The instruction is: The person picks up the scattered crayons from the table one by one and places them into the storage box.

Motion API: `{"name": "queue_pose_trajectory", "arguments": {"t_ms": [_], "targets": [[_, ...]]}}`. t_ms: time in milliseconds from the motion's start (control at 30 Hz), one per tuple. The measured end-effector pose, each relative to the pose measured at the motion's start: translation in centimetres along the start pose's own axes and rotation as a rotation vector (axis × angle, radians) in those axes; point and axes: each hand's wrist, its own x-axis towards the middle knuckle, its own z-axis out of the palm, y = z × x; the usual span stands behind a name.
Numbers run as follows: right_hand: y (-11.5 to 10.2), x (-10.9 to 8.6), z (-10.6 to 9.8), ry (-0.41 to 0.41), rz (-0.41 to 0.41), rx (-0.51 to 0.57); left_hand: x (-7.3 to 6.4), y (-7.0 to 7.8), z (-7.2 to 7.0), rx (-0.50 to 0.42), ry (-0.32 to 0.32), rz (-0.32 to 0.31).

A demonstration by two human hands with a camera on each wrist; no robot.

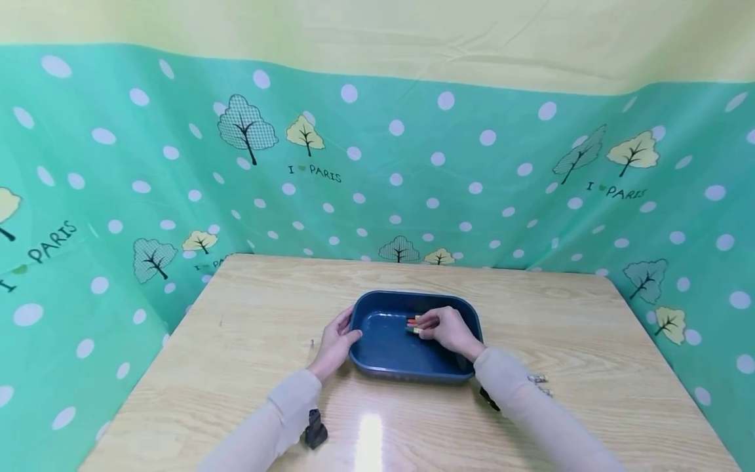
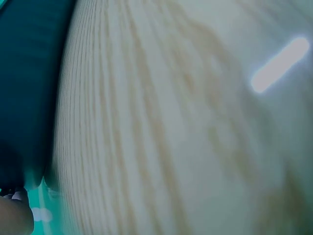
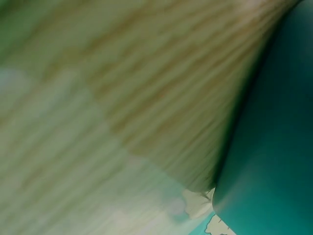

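Observation:
A dark blue rectangular tray point(image 1: 407, 375) with rounded corners lies on the table. At its left end my left hand point(image 1: 335, 342) grips the rim, thumb over the edge and fingers along the outside. Inside the tray, my right hand point(image 1: 448, 329) pinches a few short crayons point(image 1: 415, 330), red and green ends showing; the fingers hide the rest of them. In the left wrist view the tray's outer wall point(image 2: 29, 78) fills the left side, with part of the left hand point(image 2: 17, 215) below it. The right wrist view shows only the tray's wall point(image 3: 274, 132), not the hand.
The wooden table point(image 1: 265, 301) carries a few small pale patterned pieces point(image 1: 538, 378) beside the right sleeve. One tiny upright object point(image 1: 312, 343) stands left of the left hand. A green dotted curtain point(image 1: 377, 157) hangs behind the table. Black wrist devices point(image 1: 315, 430) hang under the sleeves.

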Motion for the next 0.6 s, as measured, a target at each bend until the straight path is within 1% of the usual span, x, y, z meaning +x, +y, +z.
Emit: {"name": "queue_pose_trajectory", "arguments": {"t_ms": [67, 133, 200, 300, 467, 600], "targets": [[-0.04, -0.01, 0.04, 0.006, 0.016, 0.005, -0.01, 0.01, -0.07, -0.001, -0.002, 0.006], [-0.03, -0.03, 0.02, 0.005, 0.031, 0.005, 0.01, 0.0, -0.09, -0.002, -0.001, -0.003], [0.03, -0.04, 0.0, -0.002, 0.03, -0.004, -0.02, 0.04, -0.07, 0.004, -0.004, 0.0], [0.14, -0.03, 0.0, -0.006, 0.01, -0.02, -0.12, 0.1, -0.04, 0.007, -0.001, -0.011], [0.24, -0.03, 0.1, 0.009, -0.04, -0.038, -0.17, 0.24, -0.03, 0.006, 0.0, -0.008], [0.18, 0.02, 0.08, 0.02, -0.039, -0.02, 0.03, 0.21, -0.13, -0.003, -0.008, -0.002]]}}
